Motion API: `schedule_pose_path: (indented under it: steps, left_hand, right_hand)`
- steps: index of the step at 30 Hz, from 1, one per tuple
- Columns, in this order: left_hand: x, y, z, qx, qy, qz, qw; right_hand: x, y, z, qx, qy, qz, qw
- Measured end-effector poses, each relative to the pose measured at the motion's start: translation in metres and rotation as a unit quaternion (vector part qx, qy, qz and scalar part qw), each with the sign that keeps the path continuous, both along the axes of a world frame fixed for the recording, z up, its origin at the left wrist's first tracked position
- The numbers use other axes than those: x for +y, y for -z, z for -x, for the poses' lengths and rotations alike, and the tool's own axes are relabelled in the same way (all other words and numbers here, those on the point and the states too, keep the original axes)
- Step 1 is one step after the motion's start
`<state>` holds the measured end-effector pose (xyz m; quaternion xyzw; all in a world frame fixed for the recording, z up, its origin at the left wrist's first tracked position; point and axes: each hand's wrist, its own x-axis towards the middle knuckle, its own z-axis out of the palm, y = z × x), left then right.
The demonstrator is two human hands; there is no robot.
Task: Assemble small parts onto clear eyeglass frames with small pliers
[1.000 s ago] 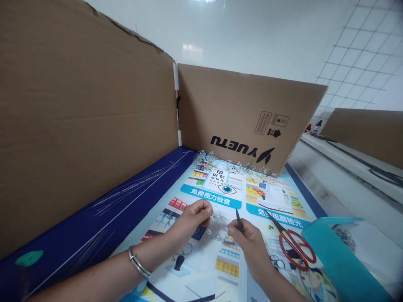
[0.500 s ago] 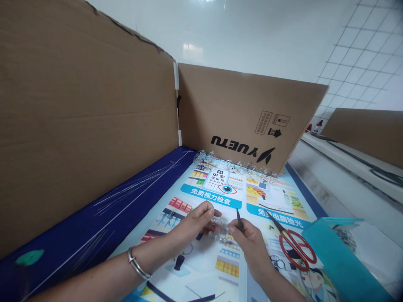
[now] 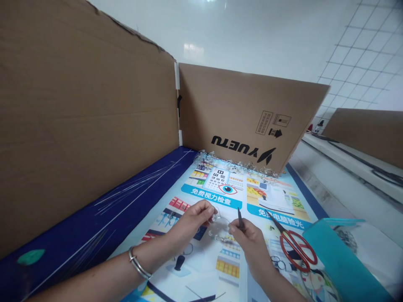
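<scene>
Between my hands hangs a loop of clear beads on a thin strand [image 3: 217, 238], low over the printed sheet. Thumb and fingers of my left hand [image 3: 199, 216] pinch the loop's left upper end. My right hand [image 3: 250, 241] is closed round a dark, slim, pointed tool [image 3: 240, 217] whose tip stands up past the fingers; its exact kind is unclear. That same hand's thumb and forefinger also meet the right side of the bead loop. Red-handled scissors [image 3: 299, 250] lie to the right of my right hand, blades angled away to the upper left.
A cardboard panel [image 3: 245, 113] stands at the back, another [image 3: 85, 121] along the left. Small clear beaded pieces [image 3: 233, 165] lie in a row at the back panel's foot. At right sits a teal-edged holder [image 3: 343, 256]. Fine clear strands [image 3: 132, 186] lie on the blue border.
My left hand's fingers have shifted slightly, and the bead loop is spread a little wider between my hands. My right hand keeps its hold on the dark tool.
</scene>
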<state>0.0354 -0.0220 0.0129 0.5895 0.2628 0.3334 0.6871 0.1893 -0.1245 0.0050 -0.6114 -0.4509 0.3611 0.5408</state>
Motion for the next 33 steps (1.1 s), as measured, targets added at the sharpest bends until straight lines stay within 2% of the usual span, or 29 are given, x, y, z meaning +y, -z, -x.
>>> schedule_pose_path:
  steps: [8,13,18,24,29,33]
  left_hand:
    - [0.0,0.001,0.0,0.021,-0.04,-0.057,0.997]
    - [-0.001,0.001,0.001,0.02,-0.019,-0.07,0.997]
    - [0.002,0.005,0.0,0.03,0.007,-0.062,0.998]
    - [0.006,0.013,-0.002,0.031,0.005,-0.053,0.998]
    - [0.007,0.014,-0.001,0.026,0.005,-0.048,0.999]
    - [0.008,0.015,-0.001,0.021,0.006,-0.046,0.999]
  right_hand:
    - [0.001,-0.005,0.003,-0.08,-0.01,0.046,0.996]
    - [0.002,-0.004,0.0,-0.2,-0.031,0.078,0.976]
    - [0.002,-0.001,-0.002,-0.293,-0.018,0.053,0.955]
    - [0.002,0.005,-0.004,-0.301,-0.023,0.042,0.952]
    - [0.003,0.007,-0.004,-0.336,-0.025,0.061,0.94]
    - [0.003,0.007,-0.004,-0.316,-0.027,0.043,0.947]
